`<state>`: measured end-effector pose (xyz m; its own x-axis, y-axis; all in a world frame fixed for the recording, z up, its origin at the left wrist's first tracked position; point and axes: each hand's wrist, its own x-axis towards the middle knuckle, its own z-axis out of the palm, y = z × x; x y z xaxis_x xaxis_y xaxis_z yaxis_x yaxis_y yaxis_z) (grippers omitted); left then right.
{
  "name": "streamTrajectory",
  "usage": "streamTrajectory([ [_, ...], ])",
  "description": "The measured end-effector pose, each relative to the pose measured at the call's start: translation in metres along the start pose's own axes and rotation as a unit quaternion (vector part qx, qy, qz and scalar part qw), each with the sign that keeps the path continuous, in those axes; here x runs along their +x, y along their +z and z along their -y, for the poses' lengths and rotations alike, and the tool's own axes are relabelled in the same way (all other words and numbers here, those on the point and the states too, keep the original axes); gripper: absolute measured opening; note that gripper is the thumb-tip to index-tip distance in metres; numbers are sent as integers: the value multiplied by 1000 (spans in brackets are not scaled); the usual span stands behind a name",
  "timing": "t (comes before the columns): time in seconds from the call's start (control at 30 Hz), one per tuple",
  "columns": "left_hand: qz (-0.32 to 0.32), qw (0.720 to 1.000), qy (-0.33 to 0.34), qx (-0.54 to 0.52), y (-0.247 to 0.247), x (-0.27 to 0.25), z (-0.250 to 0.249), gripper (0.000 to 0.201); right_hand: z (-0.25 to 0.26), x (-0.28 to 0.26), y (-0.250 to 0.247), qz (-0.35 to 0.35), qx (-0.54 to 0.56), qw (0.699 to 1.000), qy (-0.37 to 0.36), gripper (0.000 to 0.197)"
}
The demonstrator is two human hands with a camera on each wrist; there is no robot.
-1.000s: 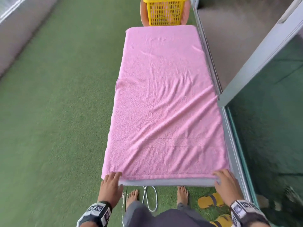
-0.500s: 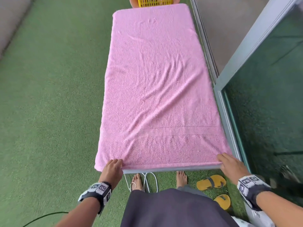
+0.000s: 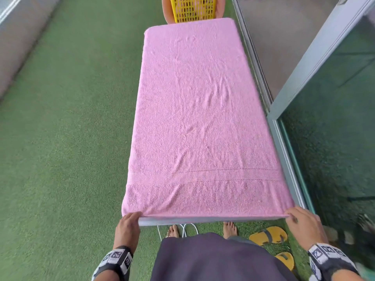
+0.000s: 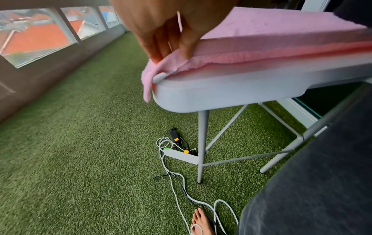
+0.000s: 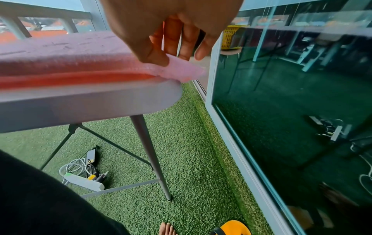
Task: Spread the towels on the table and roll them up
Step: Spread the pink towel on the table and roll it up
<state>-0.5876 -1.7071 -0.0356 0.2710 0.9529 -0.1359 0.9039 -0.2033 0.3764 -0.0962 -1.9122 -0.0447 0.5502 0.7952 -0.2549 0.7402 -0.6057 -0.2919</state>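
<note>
A pink towel (image 3: 198,110) lies spread lengthwise over the grey table (image 3: 203,220), covering nearly all of its top. My left hand (image 3: 129,220) pinches the towel's near left corner (image 4: 161,63) between thumb and fingers at the table's corner. My right hand (image 3: 294,218) pinches the near right corner (image 5: 181,70), which is lifted slightly off the table edge (image 5: 100,101). The near hem runs taut between both hands. Light wrinkles cross the towel's middle.
A yellow basket (image 3: 192,9) stands on a stool beyond the table's far end. A glass door and frame (image 3: 324,118) run close along the right side. Under the table lie a power strip (image 4: 181,155) and cables; yellow sandals (image 3: 267,236) sit by my bare feet. Green turf lies left.
Both hands went from resting flat at the near corners to pinching them. The towel's near hem is pulled straight and the big diagonal folds have flattened.
</note>
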Motion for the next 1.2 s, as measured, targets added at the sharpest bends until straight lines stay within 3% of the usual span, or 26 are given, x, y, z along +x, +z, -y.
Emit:
streamTrajectory([
  [0.07,-18,999,24,-20,-5,-2,0,37,-8,0,1,-16,-38,999,4,16],
  [0.17,-22,999,36,-18,-3,0,-1,21,-6,6,-3,-57,-37,998,6,33],
  [0.23,5,1000,11,10,2,8,-3,21,4,13,-5,-49,-33,998,9,35],
  [0.33,56,991,-63,99,9,16,-5,19,14,18,-3,-73,-50,996,30,18],
  [0.43,15,989,-94,109,11,13,-14,36,18,17,-2,-101,-41,993,47,28],
  [0.5,-28,994,-75,70,10,8,-22,40,21,15,6,-91,1,996,4,22],
  [0.6,-17,999,26,28,12,3,-21,49,16,8,26,-17,27,999,-34,28],
  [0.67,-17,999,46,20,13,3,-17,47,11,7,30,-8,25,999,-27,31],
  [0.97,-57,995,59,56,11,12,-2,44,17,19,17,-77,32,996,-16,33],
  [1.1,-48,998,41,10,7,16,-4,35,17,28,16,-90,30,995,-32,27],
  [1.2,0,999,41,2,3,22,-1,30,18,27,7,-83,-21,996,-26,22],
])
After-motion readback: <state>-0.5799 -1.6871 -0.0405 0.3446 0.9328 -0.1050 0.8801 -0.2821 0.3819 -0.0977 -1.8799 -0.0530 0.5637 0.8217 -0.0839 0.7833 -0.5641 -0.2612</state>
